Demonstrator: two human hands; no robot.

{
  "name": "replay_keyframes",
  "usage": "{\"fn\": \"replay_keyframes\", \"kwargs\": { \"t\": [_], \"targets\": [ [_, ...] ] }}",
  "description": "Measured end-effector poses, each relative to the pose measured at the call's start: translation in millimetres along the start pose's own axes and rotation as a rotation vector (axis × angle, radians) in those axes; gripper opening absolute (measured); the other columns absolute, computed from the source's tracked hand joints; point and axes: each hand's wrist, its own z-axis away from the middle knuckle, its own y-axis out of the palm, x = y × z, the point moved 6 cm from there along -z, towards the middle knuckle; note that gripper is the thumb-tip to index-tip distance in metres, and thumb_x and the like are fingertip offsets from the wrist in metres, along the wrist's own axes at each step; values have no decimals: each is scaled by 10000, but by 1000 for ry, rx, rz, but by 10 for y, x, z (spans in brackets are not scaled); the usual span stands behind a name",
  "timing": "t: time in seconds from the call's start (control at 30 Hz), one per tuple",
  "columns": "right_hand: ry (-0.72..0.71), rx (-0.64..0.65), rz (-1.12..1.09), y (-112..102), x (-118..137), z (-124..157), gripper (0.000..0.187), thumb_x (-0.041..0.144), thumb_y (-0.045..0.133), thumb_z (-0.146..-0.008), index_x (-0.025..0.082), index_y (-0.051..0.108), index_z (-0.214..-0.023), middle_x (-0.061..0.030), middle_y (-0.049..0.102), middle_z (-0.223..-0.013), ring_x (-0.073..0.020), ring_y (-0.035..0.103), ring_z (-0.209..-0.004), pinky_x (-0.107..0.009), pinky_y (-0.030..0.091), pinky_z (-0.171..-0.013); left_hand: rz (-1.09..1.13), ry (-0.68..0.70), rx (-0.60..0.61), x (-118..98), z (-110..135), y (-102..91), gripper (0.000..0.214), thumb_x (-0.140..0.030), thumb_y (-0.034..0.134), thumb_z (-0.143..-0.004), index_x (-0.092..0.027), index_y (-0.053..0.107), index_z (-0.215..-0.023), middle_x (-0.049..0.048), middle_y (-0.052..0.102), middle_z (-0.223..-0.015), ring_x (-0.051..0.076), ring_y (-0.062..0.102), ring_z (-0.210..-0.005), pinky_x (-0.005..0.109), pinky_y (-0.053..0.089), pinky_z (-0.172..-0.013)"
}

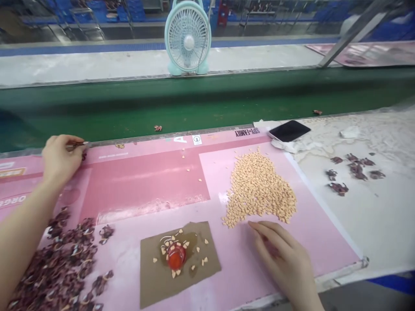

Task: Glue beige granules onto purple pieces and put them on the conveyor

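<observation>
Heap of small beige pieces (261, 188) is lying on a glossy pink printed sheet (145, 185), just beyond the fingertips of the right hand (283, 259). Right hand is curling, thumb and fingers close together, a dark reddish patch showing inside; cannot tell if it is gripping anything. Left hand (61, 157) is reaching to the sheet's far edge, well apart from the heap, and is pinching a thin object (78, 144), exact type unclear; a small dark piece (84, 155) is sitting by its fingertips. Dark maroon molded pieces (69, 250) are piling up on the near side of the left hand, beside the left forearm. Brown cardboard (152, 285) is lying between that pile and the right hand, bearing a round red object (175, 259), a glossy clear puddle (193, 242) and scattered beige bits. More maroon pieces (356, 169) are resting on the white-covered table (372, 224), right of the sheet. Black-screened phone (289, 131) is lying beyond the heap, near the sheet's far right corner. Green conveyor belt (210, 99) is running past the far edge; mint-green fan (189, 42) is standing across it.
</observation>
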Motion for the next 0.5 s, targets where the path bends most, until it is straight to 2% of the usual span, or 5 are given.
{"fn": "replay_keyframes", "kwargs": {
  "t": [0.1,0.2,0.3,0.4,0.5],
  "targets": [
    [-85,23,129,1,42,-60,204,292,555,-1042,237,738,-971,-36,764,-877,-149,722,-733,-255,565,-660,33,35,68,-82,278,-103,249,-322,511,-855,-143,646,-963,66,691,-1053,263,621,-1180,448,496,-1098],
    [-174,59,194,17,78,-120,251,270,515,-1066,236,744,-971,-41,751,-878,-150,697,-746,-271,533,-680,72,44,179,-106,649,-194,316,-443,514,-788,-186,637,-926,69,705,-1058,252,688,-987,413,567,-978],
    [-260,109,217,43,84,-173,275,219,493,-1069,233,755,-987,-44,744,-888,-154,671,-768,-278,509,-681,151,25,267,-29,1044,-219,475,-638,506,-732,-219,647,-906,89,730,-1045,277,715,-903,408,580,-890],
    [-285,175,193,64,72,-190,271,236,499,-1067,223,755,-979,-53,753,-905,-164,673,-790,-293,518,-702,188,62,258,71,1378,-229,598,-797,467,-729,-255,676,-871,60,751,-953,272,726,-849,362,564,-758],
    [-247,218,120,54,84,-152,265,293,511,-1069,213,722,-929,-45,757,-885,-160,685,-776,-293,536,-713,204,161,221,122,1646,-244,550,-796,494,-807,-294,711,-861,2,766,-900,234,726,-808,319,540,-705]
  ]
}}
